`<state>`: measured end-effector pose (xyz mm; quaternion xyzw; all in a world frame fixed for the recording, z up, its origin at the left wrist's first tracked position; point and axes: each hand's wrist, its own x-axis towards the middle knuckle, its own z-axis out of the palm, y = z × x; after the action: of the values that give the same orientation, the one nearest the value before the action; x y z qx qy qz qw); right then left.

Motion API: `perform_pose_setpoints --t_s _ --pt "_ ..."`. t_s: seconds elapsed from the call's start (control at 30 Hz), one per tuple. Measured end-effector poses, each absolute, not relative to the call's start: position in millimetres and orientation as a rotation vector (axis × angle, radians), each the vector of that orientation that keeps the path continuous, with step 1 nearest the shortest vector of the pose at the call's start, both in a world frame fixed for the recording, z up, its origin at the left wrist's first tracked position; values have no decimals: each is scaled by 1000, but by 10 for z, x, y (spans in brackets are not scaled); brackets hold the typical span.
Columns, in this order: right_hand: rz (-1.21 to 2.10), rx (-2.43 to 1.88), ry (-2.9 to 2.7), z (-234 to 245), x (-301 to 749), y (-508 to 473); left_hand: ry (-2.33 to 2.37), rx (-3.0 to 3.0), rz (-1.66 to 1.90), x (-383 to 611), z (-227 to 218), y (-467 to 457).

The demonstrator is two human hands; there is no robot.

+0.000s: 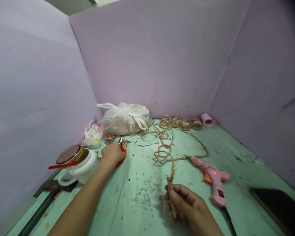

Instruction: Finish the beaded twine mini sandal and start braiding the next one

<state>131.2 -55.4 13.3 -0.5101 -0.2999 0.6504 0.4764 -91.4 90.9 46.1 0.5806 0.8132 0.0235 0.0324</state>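
Note:
My left hand [112,153] reaches out to the left of centre, its fingers curled at the red handles of a pair of scissors [124,153]. The scissors' metal blades point away toward the back, and the fingertips are partly hidden behind the hand. Nearer to me, my right hand [186,201] pinches the thick, frayed end of a brown jute rope [171,193] between thumb and fingers. From there the rope runs back over the table in loose loops. To the right of that hand lies a pink glue gun [215,178] with its red light lit.
A white mug [88,168], a round lidded jar [71,154] and a hammer [44,203] stand or lie at left. Behind are a tied white plastic bag [127,118], several coiled rope pieces [185,124] and a pink roll [207,120]. A dark phone-like slab [280,209] lies at right.

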Motion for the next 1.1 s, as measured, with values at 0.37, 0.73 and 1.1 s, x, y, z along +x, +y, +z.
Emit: perform_pose_setpoints --t_s 0.37,0.73,1.1 --pt "1575 -1178 -783 129 1341 -533 2294 1811 102 -933 1199 609" --pt "1549 -1147 -744 124 1351 -504 1459 1256 1020 -638 718 -175" --pt "1504 -1126 -790 183 1388 -530 1581 2790 793 -556 232 -280"
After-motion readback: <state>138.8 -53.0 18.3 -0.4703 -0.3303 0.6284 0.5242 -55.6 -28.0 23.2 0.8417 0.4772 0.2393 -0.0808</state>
